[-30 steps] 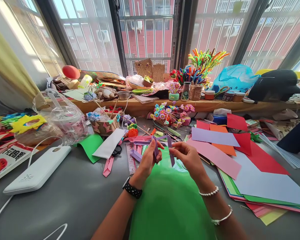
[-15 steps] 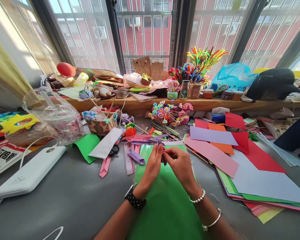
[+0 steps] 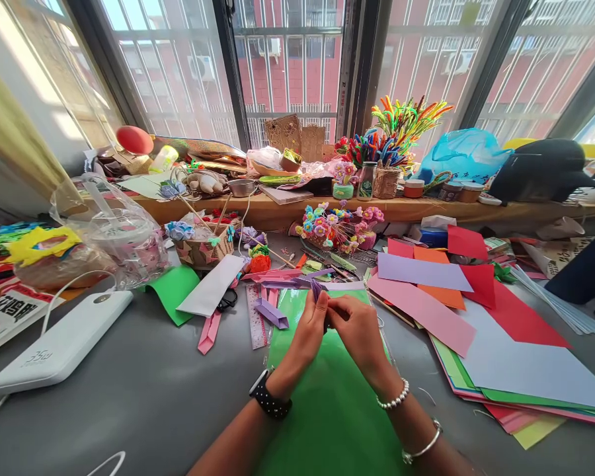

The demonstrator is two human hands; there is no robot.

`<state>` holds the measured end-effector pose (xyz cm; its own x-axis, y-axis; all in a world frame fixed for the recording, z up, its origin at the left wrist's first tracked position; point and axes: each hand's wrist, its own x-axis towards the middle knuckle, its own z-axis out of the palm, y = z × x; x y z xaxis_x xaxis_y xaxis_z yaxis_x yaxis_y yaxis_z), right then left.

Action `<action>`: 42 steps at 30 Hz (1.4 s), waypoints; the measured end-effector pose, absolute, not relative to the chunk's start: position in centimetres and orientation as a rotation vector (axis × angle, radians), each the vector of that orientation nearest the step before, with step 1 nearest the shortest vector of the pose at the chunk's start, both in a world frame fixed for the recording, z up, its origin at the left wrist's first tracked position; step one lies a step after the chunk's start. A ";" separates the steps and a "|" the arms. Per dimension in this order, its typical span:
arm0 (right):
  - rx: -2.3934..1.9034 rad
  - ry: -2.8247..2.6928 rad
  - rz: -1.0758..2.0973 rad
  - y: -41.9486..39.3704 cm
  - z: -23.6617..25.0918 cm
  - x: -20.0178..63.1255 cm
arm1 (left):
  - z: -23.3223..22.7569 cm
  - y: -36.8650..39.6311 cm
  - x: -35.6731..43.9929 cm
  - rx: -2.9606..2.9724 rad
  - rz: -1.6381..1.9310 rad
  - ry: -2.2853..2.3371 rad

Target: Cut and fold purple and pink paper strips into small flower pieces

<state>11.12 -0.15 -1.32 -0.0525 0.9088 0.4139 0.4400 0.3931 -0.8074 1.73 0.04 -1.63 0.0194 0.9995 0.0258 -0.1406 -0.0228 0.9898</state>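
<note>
above a glossy green sheet (image 3: 332, 410) on the grey table (image 3: 153, 410), both hands meet around a small piece of folded purple paper (image 3: 316, 289). the left hand (image 3: 310, 330) has thumb and fingers closed on it, with the paper's tip poking up past them; the right hand (image 3: 359, 327) has bent fingers pinched together at its lower right, and the grip hides most of the paper. just left of the sheet lie a second purple strip (image 3: 272, 313) and a patterned ruler (image 3: 256, 330); well to the right spreads a stack of coloured paper (image 3: 540, 370). farther off stand small flowers (image 3: 322, 225), then the window ledge (image 3: 272, 213) with bright pipe cleaners (image 3: 414, 122).
</note>
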 end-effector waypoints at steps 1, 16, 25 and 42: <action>-1.202 -1.701 0.592 -0.1 -1.3 11.2 | -1.6 0.1 1.7 1.127 1.276 1.075; -1.378 -1.755 0.436 -0.2 -1.0 11.2 | -1.8 0.4 2.0 1.131 1.313 1.045; -1.253 -1.798 0.533 0.1 -0.7 11.9 | -2.7 1.0 1.5 1.077 1.194 0.966; -0.700 -1.358 1.509 0.9 -0.8 13.3 | -1.1 0.7 -1.0 0.834 0.433 0.209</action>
<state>13.34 0.90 -0.80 -0.3812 0.9076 0.1759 -0.2704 0.0725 -0.9600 -1.03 0.69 -1.07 0.8930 0.4498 -0.0116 -0.2883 0.5917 0.7529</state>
